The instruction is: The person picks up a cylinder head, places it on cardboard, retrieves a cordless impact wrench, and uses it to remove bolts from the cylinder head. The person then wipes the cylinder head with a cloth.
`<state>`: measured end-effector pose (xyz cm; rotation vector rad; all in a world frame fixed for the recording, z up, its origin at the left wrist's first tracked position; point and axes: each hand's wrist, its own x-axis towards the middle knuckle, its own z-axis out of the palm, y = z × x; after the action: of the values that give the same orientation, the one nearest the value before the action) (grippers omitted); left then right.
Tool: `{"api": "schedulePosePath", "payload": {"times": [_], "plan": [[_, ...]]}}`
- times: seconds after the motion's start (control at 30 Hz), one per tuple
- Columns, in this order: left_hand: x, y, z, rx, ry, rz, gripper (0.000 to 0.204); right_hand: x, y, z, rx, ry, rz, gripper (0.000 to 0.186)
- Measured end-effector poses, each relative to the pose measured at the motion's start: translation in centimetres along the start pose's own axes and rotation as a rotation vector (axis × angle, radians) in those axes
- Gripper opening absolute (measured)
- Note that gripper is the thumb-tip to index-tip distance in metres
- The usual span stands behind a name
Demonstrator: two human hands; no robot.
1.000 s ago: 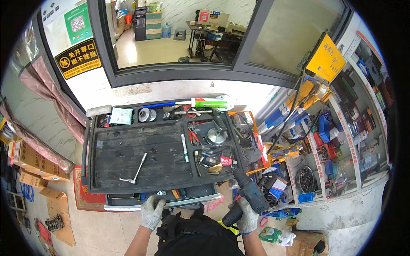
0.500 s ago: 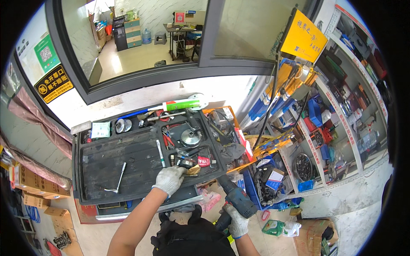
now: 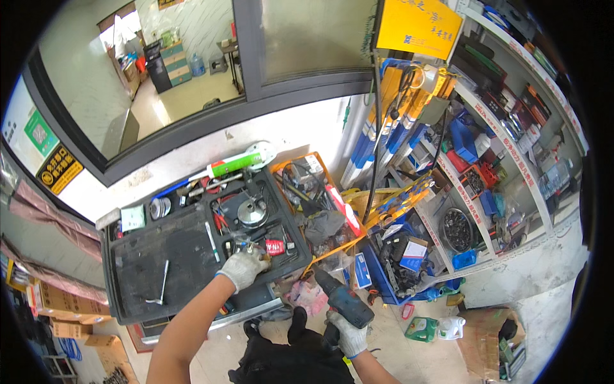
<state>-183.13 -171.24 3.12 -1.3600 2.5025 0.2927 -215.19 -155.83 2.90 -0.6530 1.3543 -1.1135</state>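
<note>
My left hand (image 3: pixel 243 270), in a pale work glove, reaches over the front edge of the black tool tray (image 3: pixel 134 288). Its fingers are bent down among small metal parts in a compartment, beside a red packet (image 3: pixel 275 248); whatever they grip is too small to make out. Gloved as well, my right hand (image 3: pixel 350 335) is wrapped round the handle of a dark cordless power tool (image 3: pixel 350 307), held off the tray's right front corner with its nose toward the upper left. A ratchet wrench (image 3: pixel 164 281) lies on the tray's flat left part. A round metal cup-shaped tool (image 3: pixel 252 212) sits behind my left hand.
An orange-edged bin (image 3: pixel 320 168) of mixed parts adjoins the tray's right side. Beyond it stand a blue crate (image 3: pixel 384 281) and shelves (image 3: pixel 505 211) of parts. Bottles (image 3: pixel 451 328) and a cardboard box (image 3: pixel 480 345) are on the floor at right. A window (image 3: pixel 256 102) rises behind.
The whole view has swung to the right, so the tray appears farther left. My left hand has come closer to the red packet. A tan piece at its fingertips no longer shows clearly.
</note>
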Motion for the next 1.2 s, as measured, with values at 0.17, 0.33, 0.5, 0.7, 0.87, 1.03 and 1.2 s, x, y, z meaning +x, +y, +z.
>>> {"api": "schedulePosePath", "payload": {"times": [0.17, 0.33, 0.5, 0.7, 0.87, 1.03, 1.2], "plan": [[-1.6, 0.5, 0.9, -0.183, 0.153, -0.078, 0.030, 0.8, -1.2, -0.9, -0.094, -0.083, -0.082, 0.036], [-1.2, 0.3, 0.9, -0.147, 0.081, -0.107, 0.027, 1.5, -2.6, -0.1, -0.224, -0.174, -0.154, 0.039], [-3.4, 1.9, 0.2, -0.323, 0.312, -0.268, 0.034, 1.9, -3.1, 0.6, -0.218, -0.290, -0.259, 0.041], [-9.4, 9.8, -7.3, -0.808, 0.992, -0.356, 0.048, 2.1, -1.7, 0.7, -0.080, -0.458, 0.059, 0.044], [-11.7, 11.8, -8.4, -0.901, 1.152, -0.419, 0.050, 2.6, -2.1, 2.2, -0.055, -0.686, 0.160, 0.046], [-12.7, 13.1, -8.8, -1.452, 1.330, -0.543, 0.044, 2.6, -3.0, 3.0, -0.112, -0.819, 0.080, 0.048], [-12.3, 13.5, -8.6, -2.188, 1.510, -0.345, 0.041, 1.9, -3.1, 3.5, -0.111, -0.847, 0.062, 0.047]]}}
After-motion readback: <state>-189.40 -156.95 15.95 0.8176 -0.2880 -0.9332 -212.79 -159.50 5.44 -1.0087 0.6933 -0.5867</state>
